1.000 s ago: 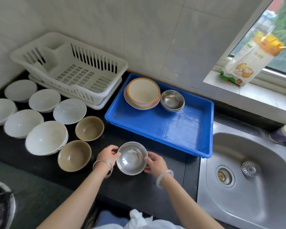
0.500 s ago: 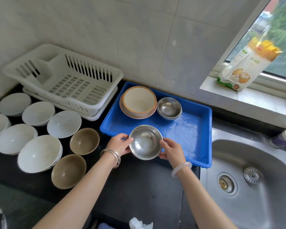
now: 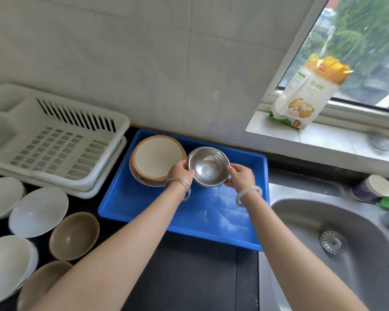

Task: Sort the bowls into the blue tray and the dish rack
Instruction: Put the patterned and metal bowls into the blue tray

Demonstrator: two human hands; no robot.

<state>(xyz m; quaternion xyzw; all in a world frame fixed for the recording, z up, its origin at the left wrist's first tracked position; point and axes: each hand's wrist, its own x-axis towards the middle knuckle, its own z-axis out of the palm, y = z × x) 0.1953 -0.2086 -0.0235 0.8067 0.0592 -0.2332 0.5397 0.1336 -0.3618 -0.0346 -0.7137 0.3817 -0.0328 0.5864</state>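
Both forearms reach forward over the counter, near parallel; the left hand pinches the left rim of the steel bowl, thumb on the near side and fingers curled against the wall; the right hand grips the right rim the same way, fingers curled round the edge. Silver bangles circle the left wrist; a pale bangle sits on the right.

The steel bowl is upright between the two hands, over the far part of the blue tray, just beside the cream bowl with the orange rim, which stands in the tray's far left corner; the left hand overlaps that bowl's near right edge. The dish rack stands left of the tray, against the wall.

Whether the steel bowl rests on anything or hangs above the tray floor cannot be told; its underside is hidden. The white bowls and brown bowls at the left are blurred, some cut off by the frame edge, one brown bowl partly behind the left forearm.
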